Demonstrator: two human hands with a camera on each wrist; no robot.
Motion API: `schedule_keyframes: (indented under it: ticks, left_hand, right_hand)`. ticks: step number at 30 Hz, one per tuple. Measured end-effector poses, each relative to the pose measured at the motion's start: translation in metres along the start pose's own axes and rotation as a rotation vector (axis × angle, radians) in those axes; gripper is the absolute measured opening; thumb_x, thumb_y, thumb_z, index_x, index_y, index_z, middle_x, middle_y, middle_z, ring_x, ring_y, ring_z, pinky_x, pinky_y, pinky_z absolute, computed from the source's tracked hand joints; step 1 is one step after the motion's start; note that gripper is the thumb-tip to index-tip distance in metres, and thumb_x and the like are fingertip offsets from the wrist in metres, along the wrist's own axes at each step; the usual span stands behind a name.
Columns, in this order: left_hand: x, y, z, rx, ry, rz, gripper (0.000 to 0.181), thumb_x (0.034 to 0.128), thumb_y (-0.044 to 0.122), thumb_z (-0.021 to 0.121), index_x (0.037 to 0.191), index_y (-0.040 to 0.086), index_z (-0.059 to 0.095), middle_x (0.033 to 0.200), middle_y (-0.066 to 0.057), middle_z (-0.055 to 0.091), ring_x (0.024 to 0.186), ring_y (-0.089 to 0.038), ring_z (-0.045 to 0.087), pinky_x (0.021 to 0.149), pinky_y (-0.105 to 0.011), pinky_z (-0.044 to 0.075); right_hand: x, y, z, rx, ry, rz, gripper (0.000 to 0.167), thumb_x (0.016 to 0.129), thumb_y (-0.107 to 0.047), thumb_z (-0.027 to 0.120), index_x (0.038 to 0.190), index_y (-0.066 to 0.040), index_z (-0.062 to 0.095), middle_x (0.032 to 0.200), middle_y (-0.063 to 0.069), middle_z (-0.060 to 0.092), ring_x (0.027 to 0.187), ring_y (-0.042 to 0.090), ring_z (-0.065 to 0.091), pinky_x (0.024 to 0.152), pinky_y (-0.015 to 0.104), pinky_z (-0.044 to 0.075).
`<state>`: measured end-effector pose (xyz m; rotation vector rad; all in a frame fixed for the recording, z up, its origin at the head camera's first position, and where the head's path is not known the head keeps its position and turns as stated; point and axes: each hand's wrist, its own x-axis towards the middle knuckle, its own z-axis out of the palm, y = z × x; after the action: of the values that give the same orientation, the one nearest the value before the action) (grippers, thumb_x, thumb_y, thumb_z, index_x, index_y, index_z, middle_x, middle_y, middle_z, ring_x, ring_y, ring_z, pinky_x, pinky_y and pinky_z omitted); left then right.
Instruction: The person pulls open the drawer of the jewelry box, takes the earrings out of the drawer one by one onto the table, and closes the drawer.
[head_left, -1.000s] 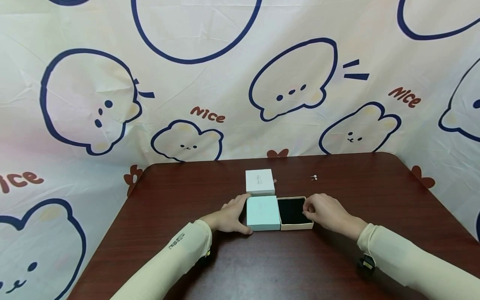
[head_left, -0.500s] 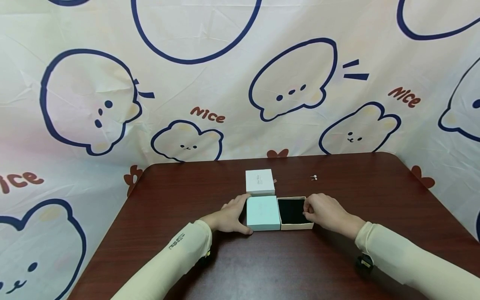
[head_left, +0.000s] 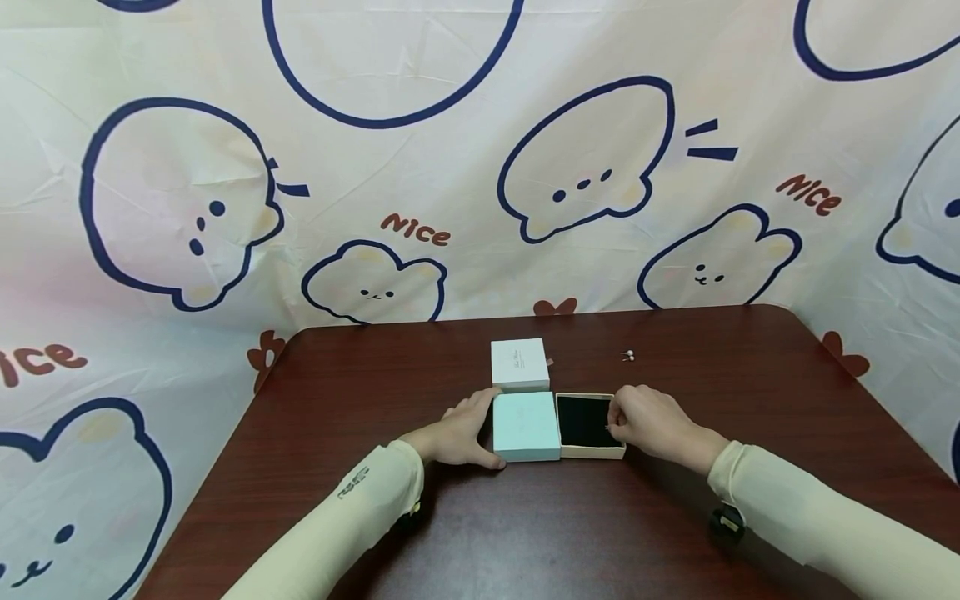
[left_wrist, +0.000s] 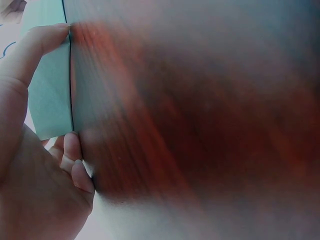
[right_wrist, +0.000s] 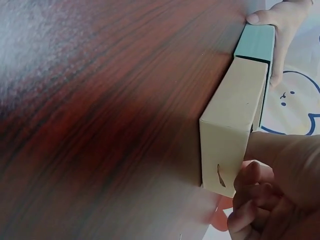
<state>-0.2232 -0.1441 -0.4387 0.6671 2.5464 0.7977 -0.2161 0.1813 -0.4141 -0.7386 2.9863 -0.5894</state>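
My left hand [head_left: 460, 429] holds the mint-green box [head_left: 526, 427] at its left side, thumb at the near corner and fingers at the far one. Against the box's right side stands a cream tray [head_left: 592, 453] lined with a black pad [head_left: 583, 421]. My right hand [head_left: 652, 423] is over the tray's right end, its fingertips pinching a tiny shiny thing [head_left: 607, 427] at the pad; its kind is too small to tell. In the right wrist view, the thumb reaches behind the cream wall [right_wrist: 232, 95] and the other fingers curl outside it.
Behind the mint box stands a white box [head_left: 519, 363] with small print on its top. A pair of small earrings [head_left: 628, 355] lies on the brown table [head_left: 465, 533] at the back right. A patterned cloth [head_left: 465, 183] hangs beyond the table's far edge.
The cream tray has shifted very slightly. My right wrist and forearm have drifted a little left, while the fingertips stay at the black pad. The left hand keeps its place.
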Motion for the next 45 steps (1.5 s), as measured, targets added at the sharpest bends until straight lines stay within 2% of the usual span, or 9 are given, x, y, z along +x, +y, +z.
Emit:
schedule_keyframes:
  ticks: [7, 20, 28, 45]
  left_hand:
    - [0.0, -0.001, 0.001, 0.005, 0.008, -0.001, 0.113, 0.0798, 0.042, 0.084, 0.162, 0.015, 0.011, 0.166, -0.011, 0.022, 0.153, -0.035, 0.022, 0.12, -0.063, 0.017]
    - [0.0, 0.0, 0.001, 0.007, 0.012, 0.004, 0.113, 0.0799, 0.041, 0.084, 0.162, 0.015, 0.011, 0.165, -0.011, 0.024, 0.153, -0.035, 0.023, 0.12, -0.063, 0.016]
    - [0.0, 0.001, 0.0, 0.011, 0.002, 0.002, 0.113, 0.0809, 0.043, 0.083, 0.163, 0.015, 0.01, 0.167, -0.011, 0.02, 0.155, -0.035, 0.019, 0.12, -0.063, 0.016]
    - [-0.001, 0.001, -0.001, 0.009, 0.001, 0.006, 0.113, 0.0808, 0.041, 0.083, 0.163, 0.015, 0.01, 0.167, -0.012, 0.02, 0.155, -0.036, 0.019, 0.12, -0.063, 0.016]
  right_hand:
    - [0.001, 0.0, 0.0, 0.023, -0.022, 0.023, 0.015, 0.083, -0.005, 0.069, 0.073, -0.016, 0.072, 0.056, -0.011, 0.057, 0.05, 0.006, 0.048, 0.048, 0.026, 0.039]
    - [-0.001, 0.0, -0.002, 0.02, -0.024, -0.014, 0.014, 0.084, -0.005, 0.07, 0.075, -0.015, 0.073, 0.056, -0.012, 0.053, 0.051, 0.003, 0.046, 0.047, 0.024, 0.037]
    - [-0.001, 0.0, -0.006, 0.032, -0.011, -0.034, 0.014, 0.086, -0.006, 0.07, 0.076, -0.015, 0.073, 0.058, -0.011, 0.054, 0.052, 0.003, 0.045, 0.048, 0.023, 0.036]
    - [-0.002, -0.001, -0.011, 0.03, -0.004, -0.029, 0.01, 0.088, -0.008, 0.072, 0.08, -0.013, 0.075, 0.059, -0.01, 0.054, 0.052, 0.003, 0.045, 0.047, 0.022, 0.036]
